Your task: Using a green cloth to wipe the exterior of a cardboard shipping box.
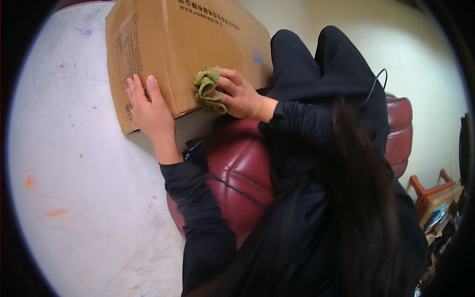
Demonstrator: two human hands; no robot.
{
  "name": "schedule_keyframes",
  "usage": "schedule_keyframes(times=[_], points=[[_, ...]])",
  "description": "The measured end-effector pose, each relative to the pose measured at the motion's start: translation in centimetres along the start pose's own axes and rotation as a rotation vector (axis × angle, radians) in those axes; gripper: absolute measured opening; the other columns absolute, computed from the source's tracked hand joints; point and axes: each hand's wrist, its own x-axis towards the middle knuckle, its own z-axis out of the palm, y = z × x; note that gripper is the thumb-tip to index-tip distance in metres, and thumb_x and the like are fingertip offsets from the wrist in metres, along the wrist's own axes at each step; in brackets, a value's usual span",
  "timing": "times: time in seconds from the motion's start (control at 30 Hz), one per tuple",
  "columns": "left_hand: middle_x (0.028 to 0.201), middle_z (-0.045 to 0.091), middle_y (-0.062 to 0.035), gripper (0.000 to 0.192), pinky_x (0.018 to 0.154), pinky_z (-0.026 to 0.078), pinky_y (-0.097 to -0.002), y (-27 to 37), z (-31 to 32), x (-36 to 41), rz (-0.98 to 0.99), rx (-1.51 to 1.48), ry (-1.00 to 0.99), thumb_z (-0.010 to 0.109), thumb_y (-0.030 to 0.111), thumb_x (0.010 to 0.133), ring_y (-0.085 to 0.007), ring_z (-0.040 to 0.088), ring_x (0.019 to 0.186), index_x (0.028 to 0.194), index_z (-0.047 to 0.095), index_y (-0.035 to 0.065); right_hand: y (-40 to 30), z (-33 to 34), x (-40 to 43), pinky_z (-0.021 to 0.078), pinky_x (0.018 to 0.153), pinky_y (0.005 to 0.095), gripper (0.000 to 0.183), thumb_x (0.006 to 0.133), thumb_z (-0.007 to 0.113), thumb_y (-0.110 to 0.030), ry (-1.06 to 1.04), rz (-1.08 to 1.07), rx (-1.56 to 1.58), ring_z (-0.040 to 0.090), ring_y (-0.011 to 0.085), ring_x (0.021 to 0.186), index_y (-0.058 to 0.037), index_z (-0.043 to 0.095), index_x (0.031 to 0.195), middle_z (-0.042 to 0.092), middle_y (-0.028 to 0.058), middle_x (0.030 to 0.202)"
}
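A large brown cardboard box (222, 48) with printed writing on its sides stands at the top centre, in front of my knees. My left hand (150, 105) rests on one printed face of the box, fingers spread and nothing held. On the adjoining face, close to the box's edge, my right hand (239, 92) presses a crumpled green cloth (209, 87). The cloth is bunched between the fingers and touches the cardboard.
I sit on a red leather seat (241, 174), across which a black cable (235, 188) runs. A marked white wall or panel (74, 148) fills the left side. Low at the right, a wooden stool or frame (426, 193) stands beside papers and clutter. Long dark hair hangs across the view.
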Motion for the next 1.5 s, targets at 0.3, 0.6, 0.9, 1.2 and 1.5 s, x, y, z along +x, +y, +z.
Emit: schedule_keyframes(times=[0.3,0.6,0.9,1.2,1.5], points=[[0.142,0.04,-0.0183,0.057,0.109,0.022,-0.0429,-0.8,-0.1,0.5,0.005,-0.029,0.02,0.045,0.044,0.094,-0.0308,0.033,0.135,0.131,0.049,0.0009,-2.1,-2.6,3.4,0.0464,0.086,0.0386,0.046,0.075,0.057,-0.014,-0.173,-0.021,-0.166,0.051,0.0291,0.105,-0.0132,0.058,0.121,0.051,0.0126,0.123],[0.139,0.045,-0.0176,0.056,0.107,0.026,-0.0427,-0.2,0.2,0.0,0.036,0.001,0.074,0.047,0.045,0.093,-0.0308,0.038,0.132,0.128,0.053,0.0018,0.1,-2.8,4.4,0.0475,0.083,0.0384,0.042,0.072,0.058,-0.004,-0.103,0.272,-0.115,0.054,0.0295,0.098,-0.0158,0.065,0.111,0.056,0.0112,0.114],[0.139,0.045,-0.0171,0.055,0.107,0.027,-0.0421,-0.5,0.0,0.2,0.024,-0.025,0.084,0.05,0.045,0.091,-0.0318,0.039,0.131,0.127,0.055,0.003,-3.7,-3.2,6.6,0.0445,0.083,0.0382,0.052,0.071,0.055,0.004,-0.173,0.279,-0.051,0.051,0.0323,0.096,-0.0127,0.063,0.119,0.052,0.0157,0.114],[0.138,0.045,-0.0174,0.057,0.107,0.027,-0.042,-0.4,0.3,0.1,0.037,-0.033,0.081,0.049,0.045,0.091,-0.0314,0.039,0.13,0.127,0.054,0.0018,-6.7,-4.0,5.0,0.0419,0.078,0.0369,0.051,0.07,0.057,-0.006,-0.271,0.345,-0.207,0.049,0.0285,0.095,-0.0127,0.059,0.121,0.051,0.0112,0.11],[0.139,0.045,-0.0167,0.059,0.107,0.027,-0.0448,0.2,0.5,0.3,0.055,-0.005,0.105,0.048,0.048,0.091,-0.0311,0.038,0.131,0.128,0.054,0.0029,-6.6,-7.2,6.1,0.042,0.077,0.0375,0.056,0.066,0.061,-0.004,-0.369,0.436,-0.089,0.05,0.0304,0.092,-0.013,0.058,0.122,0.052,0.0123,0.106]])
